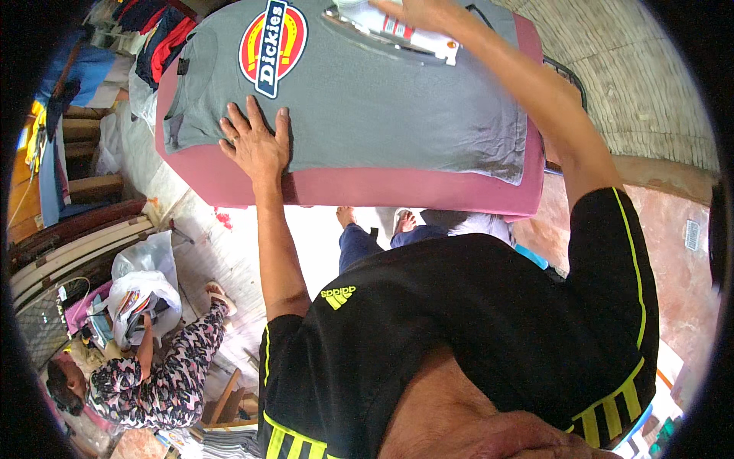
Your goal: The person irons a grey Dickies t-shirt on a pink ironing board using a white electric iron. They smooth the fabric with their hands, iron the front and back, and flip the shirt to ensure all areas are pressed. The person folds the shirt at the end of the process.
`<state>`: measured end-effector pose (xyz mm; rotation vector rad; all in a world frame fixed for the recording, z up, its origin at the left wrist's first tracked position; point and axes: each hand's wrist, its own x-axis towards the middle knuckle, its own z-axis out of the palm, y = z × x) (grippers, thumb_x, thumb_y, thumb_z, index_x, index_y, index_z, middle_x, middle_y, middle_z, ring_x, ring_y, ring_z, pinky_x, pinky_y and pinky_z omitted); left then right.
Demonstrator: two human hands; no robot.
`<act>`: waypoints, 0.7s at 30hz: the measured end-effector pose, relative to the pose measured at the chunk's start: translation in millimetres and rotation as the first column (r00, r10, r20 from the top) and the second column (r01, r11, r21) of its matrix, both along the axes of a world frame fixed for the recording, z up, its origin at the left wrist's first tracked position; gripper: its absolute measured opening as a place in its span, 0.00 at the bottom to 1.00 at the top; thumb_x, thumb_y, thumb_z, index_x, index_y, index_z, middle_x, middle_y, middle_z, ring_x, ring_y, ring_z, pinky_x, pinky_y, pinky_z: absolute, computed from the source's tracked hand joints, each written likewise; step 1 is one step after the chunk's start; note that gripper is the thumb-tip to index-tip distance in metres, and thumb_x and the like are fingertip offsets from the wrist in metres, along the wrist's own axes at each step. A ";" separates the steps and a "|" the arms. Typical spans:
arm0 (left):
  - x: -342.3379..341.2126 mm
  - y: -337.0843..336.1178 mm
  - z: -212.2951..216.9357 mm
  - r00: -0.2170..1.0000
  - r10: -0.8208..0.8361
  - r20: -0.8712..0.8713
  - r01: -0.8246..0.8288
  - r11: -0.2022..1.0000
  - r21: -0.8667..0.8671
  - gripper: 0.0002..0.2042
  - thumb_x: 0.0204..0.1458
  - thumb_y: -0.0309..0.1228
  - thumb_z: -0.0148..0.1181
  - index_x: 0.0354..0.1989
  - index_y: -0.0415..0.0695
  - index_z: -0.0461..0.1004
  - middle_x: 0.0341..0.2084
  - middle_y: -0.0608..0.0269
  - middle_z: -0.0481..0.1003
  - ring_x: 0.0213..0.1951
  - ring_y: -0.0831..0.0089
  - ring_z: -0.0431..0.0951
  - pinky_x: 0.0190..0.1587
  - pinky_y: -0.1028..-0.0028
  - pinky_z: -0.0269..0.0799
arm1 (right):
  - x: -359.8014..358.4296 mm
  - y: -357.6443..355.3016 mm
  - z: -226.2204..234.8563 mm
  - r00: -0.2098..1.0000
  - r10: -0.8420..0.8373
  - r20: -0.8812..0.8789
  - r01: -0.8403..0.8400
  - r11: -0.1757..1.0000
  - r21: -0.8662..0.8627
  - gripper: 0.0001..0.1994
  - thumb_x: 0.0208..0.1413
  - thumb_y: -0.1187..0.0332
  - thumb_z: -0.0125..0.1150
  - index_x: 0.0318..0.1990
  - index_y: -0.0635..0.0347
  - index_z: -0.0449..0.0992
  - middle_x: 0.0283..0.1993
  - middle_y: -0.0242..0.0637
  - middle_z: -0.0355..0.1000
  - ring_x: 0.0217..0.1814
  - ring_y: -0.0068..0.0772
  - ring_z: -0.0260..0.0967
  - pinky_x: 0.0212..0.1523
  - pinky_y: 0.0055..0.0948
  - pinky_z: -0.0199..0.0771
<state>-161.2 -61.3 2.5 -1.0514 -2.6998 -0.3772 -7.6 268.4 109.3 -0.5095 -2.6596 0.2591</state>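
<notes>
A grey T-shirt [405,115] lies spread over an ironing table with a pink cover [344,187]. Its chest carries a round red and yellow print [297,42] crossed by a dark blue band. My left hand [258,145] rests flat on the cloth just below the print, fingers spread. Toward the far right side, my right hand [428,14] grips a white and silver clothes iron [447,50], whose soleplate is on or close to the shirt. The upper frame edge cuts off part of that hand and the iron.
Dark and red clothes [172,46] are heaped past the table's left end. At lower left a person [160,382] in patterned clothes sits reaching into a white plastic bag [170,287]. A ridged wall or panel [634,84] stands at the right.
</notes>
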 end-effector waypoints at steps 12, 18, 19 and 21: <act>-21.6 -12.5 -5.7 0.997 -0.022 0.078 0.017 0.997 0.074 0.34 0.59 0.55 0.47 0.70 0.47 0.59 0.71 0.44 0.52 0.72 0.42 0.46 0.67 0.37 0.39 | 24.3 -63.3 -5.2 0.998 -0.044 0.044 0.050 0.990 -0.130 0.23 0.61 0.49 0.57 0.38 0.66 0.74 0.27 0.57 0.74 0.28 0.57 0.74 0.30 0.48 0.72; -35.4 -26.1 -9.5 0.998 -0.029 0.064 0.022 0.993 0.112 0.32 0.60 0.53 0.46 0.69 0.47 0.60 0.70 0.43 0.53 0.72 0.42 0.47 0.66 0.36 0.41 | 61.2 -166.2 11.2 0.961 0.037 0.273 0.038 0.964 -0.264 0.21 0.60 0.51 0.60 0.39 0.65 0.72 0.24 0.56 0.73 0.27 0.58 0.75 0.28 0.47 0.72; -36.4 -27.1 -10.7 0.998 -0.024 0.057 0.017 0.992 0.122 0.32 0.60 0.53 0.45 0.69 0.47 0.60 0.70 0.43 0.53 0.72 0.42 0.47 0.66 0.36 0.41 | 51.8 -169.4 11.1 0.955 0.083 0.283 -0.006 0.965 -0.261 0.21 0.60 0.51 0.60 0.39 0.65 0.72 0.24 0.56 0.73 0.27 0.58 0.75 0.28 0.47 0.72; -38.7 -26.4 -11.9 0.999 -0.022 0.037 0.017 0.989 0.147 0.31 0.61 0.52 0.44 0.69 0.48 0.60 0.70 0.43 0.53 0.72 0.42 0.48 0.66 0.36 0.41 | 36.1 -170.2 10.0 0.949 0.136 0.284 -0.057 0.961 -0.271 0.22 0.61 0.50 0.59 0.40 0.65 0.72 0.24 0.56 0.73 0.26 0.57 0.74 0.27 0.46 0.71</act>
